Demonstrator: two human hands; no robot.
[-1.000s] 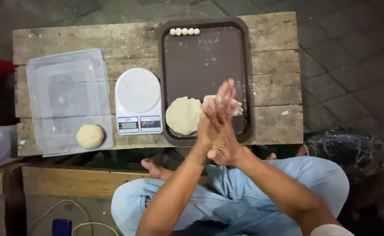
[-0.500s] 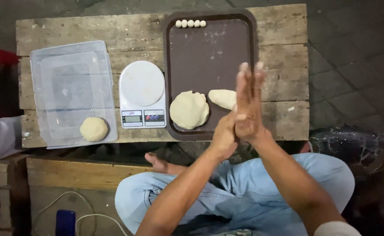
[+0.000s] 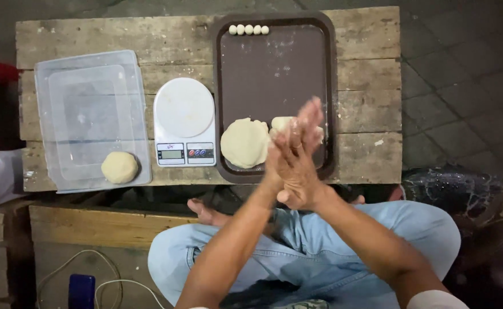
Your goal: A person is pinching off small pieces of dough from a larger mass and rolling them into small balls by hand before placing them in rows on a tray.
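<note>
Both forearms enter from the lower frame and converge at centre. Left hand [image 3: 286, 157] and right hand [image 3: 303, 171] pressed palm to palm, fingers extended, pointing toward upper right. Contents between palms cannot be seen.

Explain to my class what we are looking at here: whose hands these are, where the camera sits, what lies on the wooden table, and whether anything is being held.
There is no machine. A person sits cross-legged in blue jeans, and a camera worn on the head looks straight down, so the arms enter from the bottom of the picture. The left hand and right hand are pressed palm to palm above the near edge of a dark brown tray. If anything sits between the palms, it is hidden.

On the tray lie a flattened dough disc, a smaller dough lump partly behind the hands, and a row of small dough balls at the far end. Left of the tray stands a white kitchen scale. Further left is a clear plastic box with a round dough ball on it. All rest on a wooden table.
</note>
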